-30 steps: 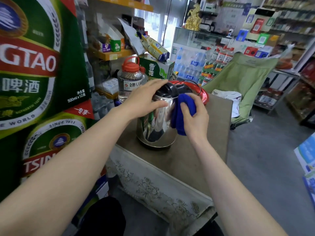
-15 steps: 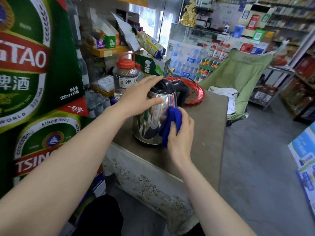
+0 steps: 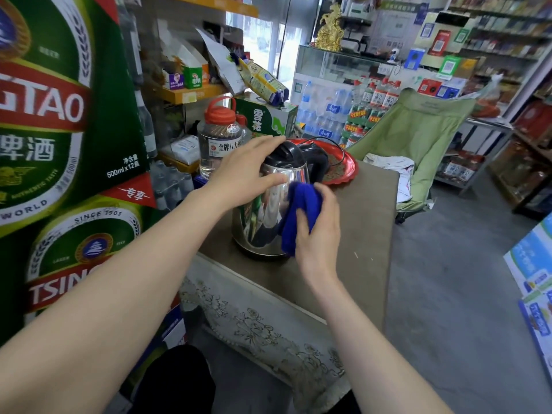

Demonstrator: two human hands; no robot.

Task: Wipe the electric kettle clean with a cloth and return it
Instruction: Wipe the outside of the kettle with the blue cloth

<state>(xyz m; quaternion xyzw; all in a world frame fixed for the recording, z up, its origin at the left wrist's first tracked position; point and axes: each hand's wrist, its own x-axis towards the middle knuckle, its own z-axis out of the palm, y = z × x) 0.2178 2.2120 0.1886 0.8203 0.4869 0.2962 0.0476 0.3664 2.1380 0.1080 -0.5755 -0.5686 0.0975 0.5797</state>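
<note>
A shiny steel electric kettle (image 3: 260, 216) with a black lid and handle stands upright on the brown table (image 3: 367, 228). My left hand (image 3: 245, 171) grips its upper left side and lid, fingers spread over the metal. My right hand (image 3: 316, 231) holds a bunched blue cloth (image 3: 298, 213) pressed against the kettle's right side, at mid height. The cloth hides part of the kettle's wall.
A red tray (image 3: 343, 165) with a black cord lies just behind the kettle. A clear jar with a red cap (image 3: 221, 138) stands at the table's far left. Green beer cartons (image 3: 59, 144) crowd the left; a green folding chair (image 3: 418, 144) stands beyond the table.
My right hand has slid the blue cloth down from the kettle's top and now rubs its lower right side. My left hand stays on the lid and shoulder.
</note>
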